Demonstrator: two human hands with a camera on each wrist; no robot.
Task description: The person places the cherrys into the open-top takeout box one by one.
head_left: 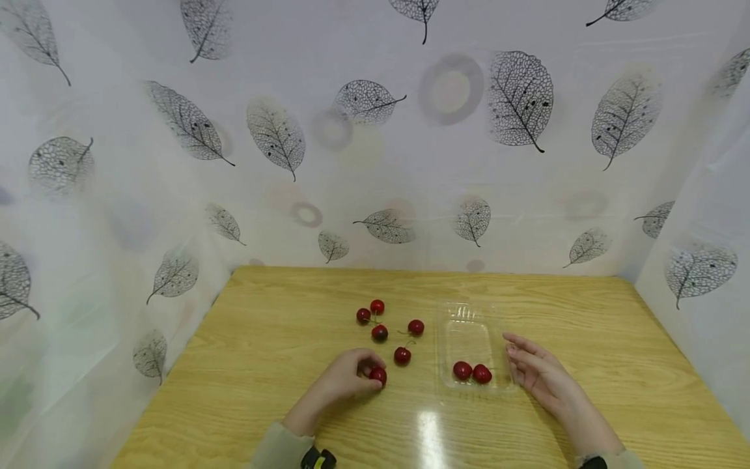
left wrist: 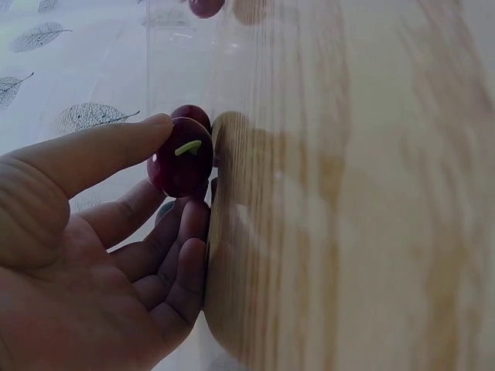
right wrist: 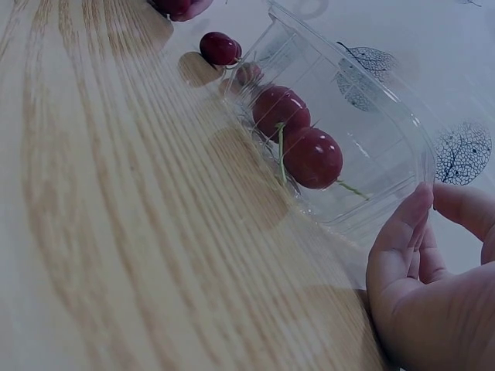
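My left hand [head_left: 349, 376] pinches a dark red cherry [head_left: 378, 376] between thumb and fingers, low over the table. In the left wrist view a short green stem stub shows on this cherry [left wrist: 182, 158], and another cherry is partly hidden behind it. A clear plastic container [head_left: 467, 320] stands to the right, with two cherries [right wrist: 313, 158] side by side near its front. At the container's right side, my right hand [head_left: 541, 374] pinches the rim between thumb and fingertips, as the right wrist view shows.
Several loose cherries lie on the wooden table [head_left: 281, 319] between the left hand and the container, among them one cherry [head_left: 402, 355] with a stem and another [head_left: 416, 327] near the container's left wall. A leaf-patterned curtain [head_left: 398, 176] encloses the table's back and sides.
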